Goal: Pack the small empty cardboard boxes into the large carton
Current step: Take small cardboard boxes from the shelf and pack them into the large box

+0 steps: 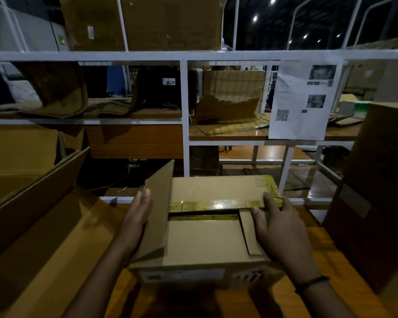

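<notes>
A small cardboard box (200,244) with yellow tape along its flap edges sits on the wooden table in front of me. Its left flap stands up; the far flap is folded down over the top. My left hand (137,216) lies flat with straight fingers against the outside of the raised left flap. My right hand (278,223) presses with spread fingers on the right side flap and the far flap's edge. The large carton (44,237) lies open at my left, its flaps spread.
A tall brown carton (377,191) stands at the right edge. Behind the table rises a white metal shelf frame (184,115) with cardboard pieces, a black device and a hanging printed sheet (301,99). More cartons sit on the top shelf.
</notes>
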A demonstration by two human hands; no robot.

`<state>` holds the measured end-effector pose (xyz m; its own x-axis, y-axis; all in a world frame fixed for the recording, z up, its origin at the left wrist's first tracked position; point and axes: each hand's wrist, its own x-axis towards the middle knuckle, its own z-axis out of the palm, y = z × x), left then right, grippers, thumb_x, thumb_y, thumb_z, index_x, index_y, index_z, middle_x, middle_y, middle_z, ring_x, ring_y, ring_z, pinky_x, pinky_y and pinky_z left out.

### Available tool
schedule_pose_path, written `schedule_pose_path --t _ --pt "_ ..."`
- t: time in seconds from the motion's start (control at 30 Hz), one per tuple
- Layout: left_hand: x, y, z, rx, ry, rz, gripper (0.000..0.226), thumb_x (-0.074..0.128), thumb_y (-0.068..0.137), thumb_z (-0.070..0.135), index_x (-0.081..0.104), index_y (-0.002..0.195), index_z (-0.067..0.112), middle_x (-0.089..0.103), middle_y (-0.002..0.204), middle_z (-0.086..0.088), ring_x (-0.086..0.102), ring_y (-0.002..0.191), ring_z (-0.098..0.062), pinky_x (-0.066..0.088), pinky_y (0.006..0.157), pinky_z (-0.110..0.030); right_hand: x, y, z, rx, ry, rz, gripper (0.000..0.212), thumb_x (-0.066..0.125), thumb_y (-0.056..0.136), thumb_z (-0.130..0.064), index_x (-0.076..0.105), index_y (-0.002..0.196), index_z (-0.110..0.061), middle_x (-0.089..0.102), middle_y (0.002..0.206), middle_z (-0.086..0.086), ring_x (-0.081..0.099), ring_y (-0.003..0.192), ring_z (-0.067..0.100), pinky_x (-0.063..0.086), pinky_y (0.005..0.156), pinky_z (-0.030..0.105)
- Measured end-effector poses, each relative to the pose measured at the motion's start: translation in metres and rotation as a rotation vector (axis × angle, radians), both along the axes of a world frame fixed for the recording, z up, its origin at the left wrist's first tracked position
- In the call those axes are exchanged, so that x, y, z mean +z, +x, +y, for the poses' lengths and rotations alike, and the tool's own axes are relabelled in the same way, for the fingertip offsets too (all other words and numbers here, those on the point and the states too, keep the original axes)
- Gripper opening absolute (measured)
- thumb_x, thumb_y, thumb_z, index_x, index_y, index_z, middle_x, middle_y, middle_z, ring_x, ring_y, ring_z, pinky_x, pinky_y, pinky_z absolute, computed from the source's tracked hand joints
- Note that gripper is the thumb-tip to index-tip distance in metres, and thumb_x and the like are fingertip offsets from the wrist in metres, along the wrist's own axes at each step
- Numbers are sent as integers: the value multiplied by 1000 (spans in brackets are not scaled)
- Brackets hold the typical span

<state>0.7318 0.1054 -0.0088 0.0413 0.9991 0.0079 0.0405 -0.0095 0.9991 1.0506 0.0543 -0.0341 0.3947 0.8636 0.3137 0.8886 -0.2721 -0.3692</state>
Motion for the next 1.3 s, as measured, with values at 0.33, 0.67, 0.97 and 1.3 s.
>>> schedule_pose_path --t 0.33,0.67,0.97,1.3 --pt "-7 53 -32 -338 1204 754 25 51 104 47 67 117 34 70 122 12 59 119 -1 55 93 -38 11 4 51 75 -121 -73 55 29 105 -59 35 155 -35 21 165 24 6 156 40 13 125 54" --pt "-22 15 21 82 477 785 80 37 85 81 50 148 35 30 165 7 18 156 -19 22 124 -48 14 7 64 104 -144 11 57 34 106 -57 30 158 -34 15 168 21 7 157 37 15 126 52" --pt "-29 19 56 114 234 1057 88 52 91 73 26 161 27 27 167 -5 22 154 -30 22 125 -51 11 7 64 91 -108 54 67 37 105 -57 16 162 -29 6 170 21 10 157 37 20 125 52" --pt "-6 18 82 418 381 889 47 68 89 62 56 81 17 62 81 -3 58 71 -19 38 56 -31 9 9 63 129 -26 90 69 47 102 -52 21 159 -26 4 171 11 33 148 35 42 114 52"
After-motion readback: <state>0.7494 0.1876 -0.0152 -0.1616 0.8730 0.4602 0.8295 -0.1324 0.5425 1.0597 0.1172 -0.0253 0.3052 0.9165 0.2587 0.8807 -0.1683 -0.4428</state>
